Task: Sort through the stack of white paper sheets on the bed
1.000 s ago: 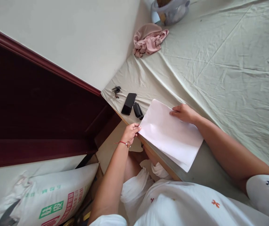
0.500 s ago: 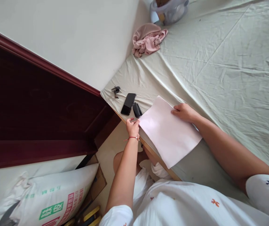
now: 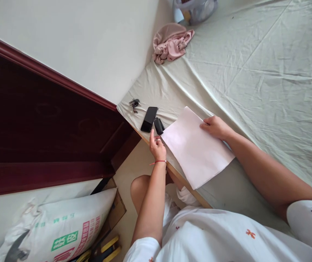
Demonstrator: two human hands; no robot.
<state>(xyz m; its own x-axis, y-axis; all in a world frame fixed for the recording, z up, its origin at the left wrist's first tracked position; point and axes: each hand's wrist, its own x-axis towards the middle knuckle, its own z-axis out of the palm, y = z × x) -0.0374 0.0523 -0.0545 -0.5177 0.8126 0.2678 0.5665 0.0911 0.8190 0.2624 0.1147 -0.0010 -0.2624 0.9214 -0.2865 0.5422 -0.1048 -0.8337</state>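
Note:
White paper (image 3: 196, 149), which looks like more than one sheet at its lower edge, lies near the front edge of the cloth-covered surface. My right hand (image 3: 217, 127) grips its far right side, thumb on top and the other fingers largely hidden. Beside the paper's left corner, my left hand (image 3: 158, 146) has its index finger stretched out and the others loosely bent, with nothing seen in it. A small black object (image 3: 158, 126), perhaps a case, sits just beyond that hand. Next to it lies a black phone (image 3: 149, 119).
Keys (image 3: 134, 104) rest near the wall corner. Farther back are a crumpled pink cloth (image 3: 172, 43) and a clear plastic container (image 3: 195, 12) on the pale green sheet (image 3: 276, 83). A dark red wooden panel (image 3: 41, 105) and a printed white sack (image 3: 71, 222) stand at left.
My left hand has come away from the paper's left corner, its index finger now extended. My right hand keeps its grip, and the paper has shifted slightly away from me.

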